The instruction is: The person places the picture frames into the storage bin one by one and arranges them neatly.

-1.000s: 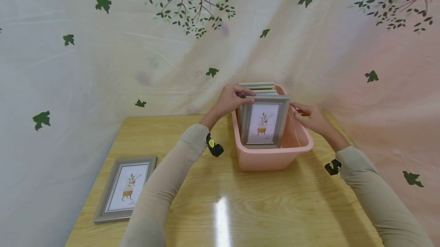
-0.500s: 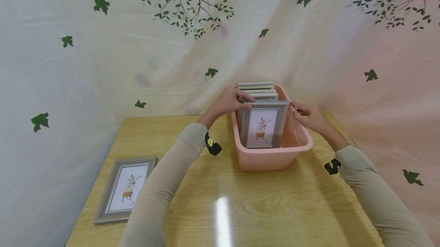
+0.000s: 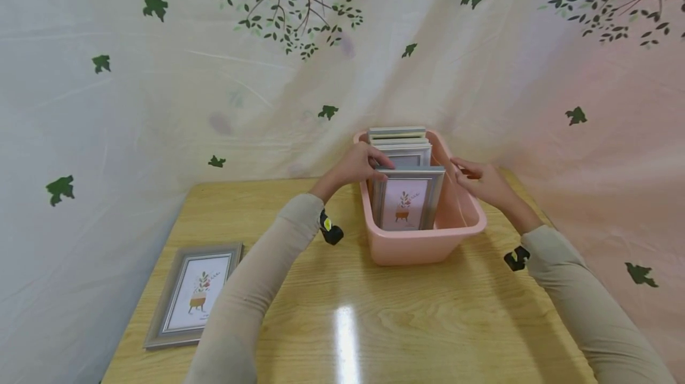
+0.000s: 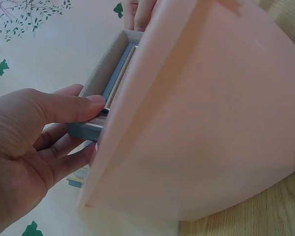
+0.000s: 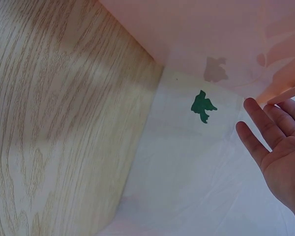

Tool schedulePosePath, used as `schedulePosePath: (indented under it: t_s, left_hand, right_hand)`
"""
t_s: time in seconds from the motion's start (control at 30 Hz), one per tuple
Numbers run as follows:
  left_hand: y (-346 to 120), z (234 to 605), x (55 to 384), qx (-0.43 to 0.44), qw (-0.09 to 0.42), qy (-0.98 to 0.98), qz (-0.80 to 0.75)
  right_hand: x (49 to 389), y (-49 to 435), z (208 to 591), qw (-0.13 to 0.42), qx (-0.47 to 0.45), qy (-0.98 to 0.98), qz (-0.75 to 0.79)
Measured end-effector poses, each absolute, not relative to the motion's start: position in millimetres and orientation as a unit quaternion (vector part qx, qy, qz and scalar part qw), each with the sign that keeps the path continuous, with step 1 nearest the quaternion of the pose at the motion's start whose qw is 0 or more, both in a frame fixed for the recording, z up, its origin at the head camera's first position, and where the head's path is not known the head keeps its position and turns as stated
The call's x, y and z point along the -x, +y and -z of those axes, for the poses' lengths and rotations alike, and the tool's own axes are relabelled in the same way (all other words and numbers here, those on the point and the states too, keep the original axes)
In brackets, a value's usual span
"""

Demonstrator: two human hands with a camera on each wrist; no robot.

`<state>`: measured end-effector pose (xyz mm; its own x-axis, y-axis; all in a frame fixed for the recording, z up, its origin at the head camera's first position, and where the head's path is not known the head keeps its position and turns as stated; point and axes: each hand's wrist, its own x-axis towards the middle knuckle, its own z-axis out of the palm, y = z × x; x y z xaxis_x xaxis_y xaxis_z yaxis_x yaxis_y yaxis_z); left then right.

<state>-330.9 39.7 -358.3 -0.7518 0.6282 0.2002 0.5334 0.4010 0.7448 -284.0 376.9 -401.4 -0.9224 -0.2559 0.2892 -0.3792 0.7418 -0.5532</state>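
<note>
A pink plastic bin (image 3: 423,250) holds several upright picture frames. My left hand (image 3: 357,164) pinches the upper left corner of the front picture frame (image 3: 405,204), which shows a potted plant print and stands inside the bin. Up close in the left wrist view, the thumb lies on the front of that frame (image 4: 102,71) and the fingers are behind it. At the bin's right side, my right hand (image 3: 481,182) holds the rim. In the right wrist view, the fingers of the right hand (image 5: 287,152) are curled at the rim, with two fingertips outside the wall.
Another grey picture frame (image 3: 176,295) lies face up on the wooden table (image 3: 417,318) at the left, partly covered by the left sleeve. Behind the front frame, several more frames (image 3: 398,140) stand at the bin's back. A printed cloth (image 3: 257,110) hangs behind the table.
My left hand has come forward and down, and the top of the front picture frame has moved toward me, away from the frames behind it. The right hand has stayed at the rim.
</note>
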Motion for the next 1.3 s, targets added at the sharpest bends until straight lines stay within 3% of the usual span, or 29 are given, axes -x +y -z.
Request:
schedulePosePath:
  t_s: [0.73, 1.07, 1.3]
  left_hand:
    - [39, 371, 344, -0.311, -0.029, 0.85, -0.423]
    - [44, 373, 350, -0.356, -0.09, 0.843, -0.393]
    - [43, 376, 355, -0.314, -0.099, 0.853, -0.404]
  right_hand:
    - [283, 375, 405, 0.114, -0.182, -0.919, -0.332]
    - [284, 376, 406, 0.099, -0.166, -0.925, -0.326]
    - [284, 376, 404, 0.099, -0.163, -0.927, -0.322]
